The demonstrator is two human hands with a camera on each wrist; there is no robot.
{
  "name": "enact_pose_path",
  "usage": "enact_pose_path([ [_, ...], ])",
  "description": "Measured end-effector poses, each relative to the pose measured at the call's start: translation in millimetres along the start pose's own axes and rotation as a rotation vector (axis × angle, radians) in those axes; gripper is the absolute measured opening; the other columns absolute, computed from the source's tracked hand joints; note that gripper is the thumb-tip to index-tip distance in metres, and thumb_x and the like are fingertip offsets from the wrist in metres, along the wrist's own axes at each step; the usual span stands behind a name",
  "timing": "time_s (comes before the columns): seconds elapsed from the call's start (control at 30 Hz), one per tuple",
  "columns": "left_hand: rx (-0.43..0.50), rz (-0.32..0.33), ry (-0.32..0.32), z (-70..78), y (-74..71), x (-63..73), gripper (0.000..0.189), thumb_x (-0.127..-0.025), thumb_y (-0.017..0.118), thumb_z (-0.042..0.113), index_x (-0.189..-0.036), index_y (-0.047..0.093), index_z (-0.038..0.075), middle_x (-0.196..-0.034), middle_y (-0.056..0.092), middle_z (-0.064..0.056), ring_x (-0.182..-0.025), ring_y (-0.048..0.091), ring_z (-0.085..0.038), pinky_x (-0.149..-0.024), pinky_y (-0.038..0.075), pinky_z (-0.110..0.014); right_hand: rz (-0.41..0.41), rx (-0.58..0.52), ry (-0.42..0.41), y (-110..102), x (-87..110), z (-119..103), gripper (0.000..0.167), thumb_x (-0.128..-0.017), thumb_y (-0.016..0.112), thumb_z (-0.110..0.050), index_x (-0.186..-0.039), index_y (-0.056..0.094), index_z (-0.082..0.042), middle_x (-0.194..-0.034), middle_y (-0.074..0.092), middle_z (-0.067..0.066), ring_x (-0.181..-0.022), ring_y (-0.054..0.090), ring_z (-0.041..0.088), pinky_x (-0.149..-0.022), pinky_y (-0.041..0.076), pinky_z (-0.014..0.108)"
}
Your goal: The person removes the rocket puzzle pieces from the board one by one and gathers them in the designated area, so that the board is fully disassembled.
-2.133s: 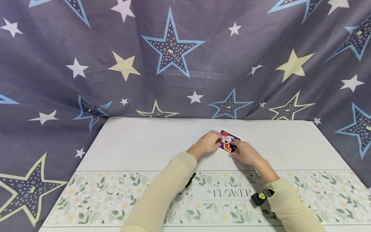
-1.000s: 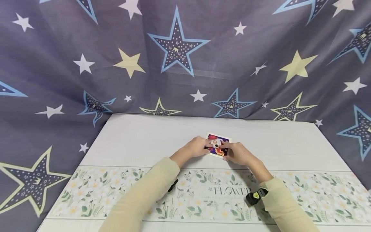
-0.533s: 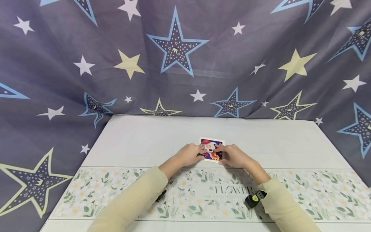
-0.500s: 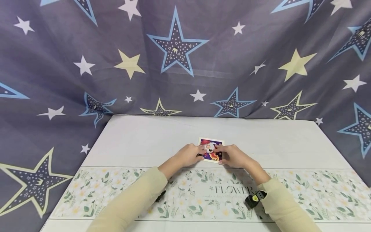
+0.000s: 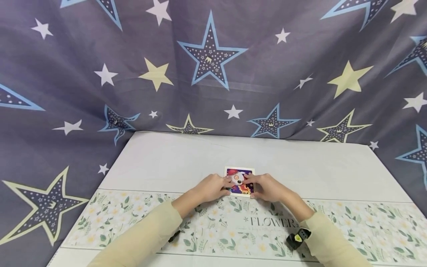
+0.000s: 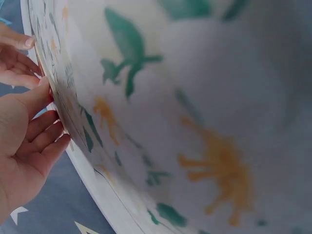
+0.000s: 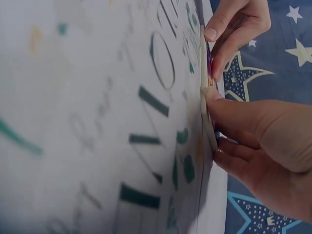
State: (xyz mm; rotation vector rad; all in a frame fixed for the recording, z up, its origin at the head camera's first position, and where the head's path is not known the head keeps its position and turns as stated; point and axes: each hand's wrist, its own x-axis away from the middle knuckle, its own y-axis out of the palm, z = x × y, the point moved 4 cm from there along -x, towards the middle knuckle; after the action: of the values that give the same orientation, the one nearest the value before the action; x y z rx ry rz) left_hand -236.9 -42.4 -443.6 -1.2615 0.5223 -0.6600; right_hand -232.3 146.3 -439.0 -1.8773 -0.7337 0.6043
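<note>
While both hands (image 5: 212, 187) (image 5: 269, 188) grip its sides, a squarish picture board (image 5: 237, 180), near edge crosswise, printed flames (image 5: 245, 190) toward near right

Picture board (image 5: 238, 180): one
Left hand (image 5: 212, 187): one, at the board's 9 o'clock
Right hand (image 5: 267, 188): one, at 3 o'clock
Sleeves (image 5: 141, 233): two
Wrist devices (image 5: 295, 240): two
Tabletop (image 5: 180, 157): one

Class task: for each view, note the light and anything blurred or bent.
Head: bright, picture card clear, small print beneath FLOWER unreadable; left wrist: nearest orange flower blurred, edge of the tablecloth bowed; right wrist: dim, faint script at left out of focus.
</note>
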Motion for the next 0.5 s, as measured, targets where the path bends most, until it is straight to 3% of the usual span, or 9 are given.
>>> enact_pose_path([
  [0.37, -0.002, -0.005, -0.026, 4.5, 1.7, 18.3, 0.036, -0.092, 0.063, 0.033, -0.124, 0.065, 0.017, -0.135, 0.057, -0.006, -0.124, 0.058, -0.019, -0.1, 0.05, -0.036, -0.033, -0.012, 0.025, 7.3, -0.1, -16.9, 0.043, -0.08, 0.075, -0.008, -0.122, 0.065, -0.004, -0.138, 0.054, 0.023, -0.126, 0.053, 0.041, -0.098, 0.049, 0.047],
  [0.5, -0.023, 0.011, -0.033, 6.8, 3.2, 21.2, 0.038, -0.092, 0.062, 0.034, -0.125, 0.064, 0.016, -0.135, 0.058, -0.006, -0.123, 0.059, -0.019, -0.099, 0.051, -0.036, -0.037, -0.014, 0.009, 5.6, -0.7, -17.8, 0.044, -0.079, 0.076, -0.009, -0.121, 0.065, -0.004, -0.137, 0.054, 0.022, -0.125, 0.054, 0.04, -0.084, 0.054, 0.033],
])
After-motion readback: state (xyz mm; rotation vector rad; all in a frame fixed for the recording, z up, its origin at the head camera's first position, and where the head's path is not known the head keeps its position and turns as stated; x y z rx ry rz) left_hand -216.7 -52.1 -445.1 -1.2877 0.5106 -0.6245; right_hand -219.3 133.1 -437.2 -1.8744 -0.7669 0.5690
